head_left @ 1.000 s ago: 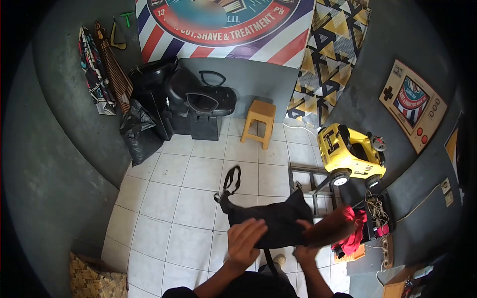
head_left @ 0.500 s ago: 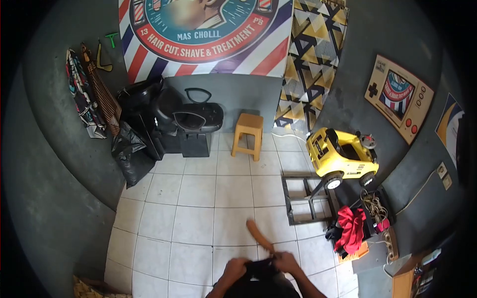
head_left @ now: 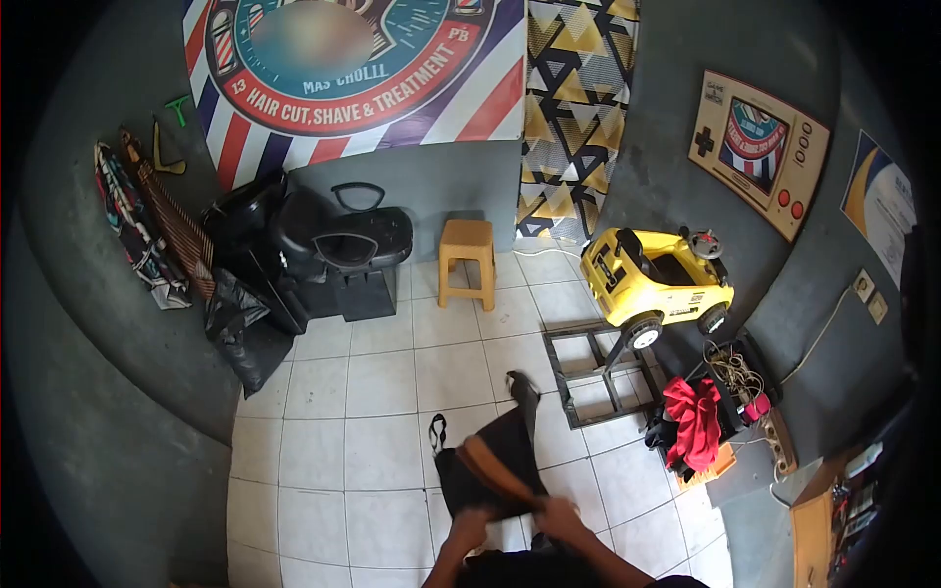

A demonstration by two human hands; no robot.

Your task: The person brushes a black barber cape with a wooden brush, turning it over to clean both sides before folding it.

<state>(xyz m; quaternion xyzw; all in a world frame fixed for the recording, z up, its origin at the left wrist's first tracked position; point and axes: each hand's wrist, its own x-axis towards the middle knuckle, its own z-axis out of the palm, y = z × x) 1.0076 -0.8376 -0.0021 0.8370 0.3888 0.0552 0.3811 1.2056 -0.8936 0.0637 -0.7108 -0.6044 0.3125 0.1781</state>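
A black cloth with loop-ended straps, apron-like in shape, spreads out in front of me above the floor tiles. My left hand is closed on its near left edge. Its near right corner is in the closed fingers of my right hand. From that same hand a long curved brown piece, like a wooden brush, stretches across the cloth. Motion blurs it, and its grip end is hidden by my fingers.
An orange stool stands by the back wall, right of a black wash chair. To the right, a yellow toy car sits on a dark metal frame, near a red cloth and cables. A black bag leans left.
The black cloth, bunched between my hands before, has opened out forward with its straps flung away. The brown piece has swung left over it. My view has shifted to the right.
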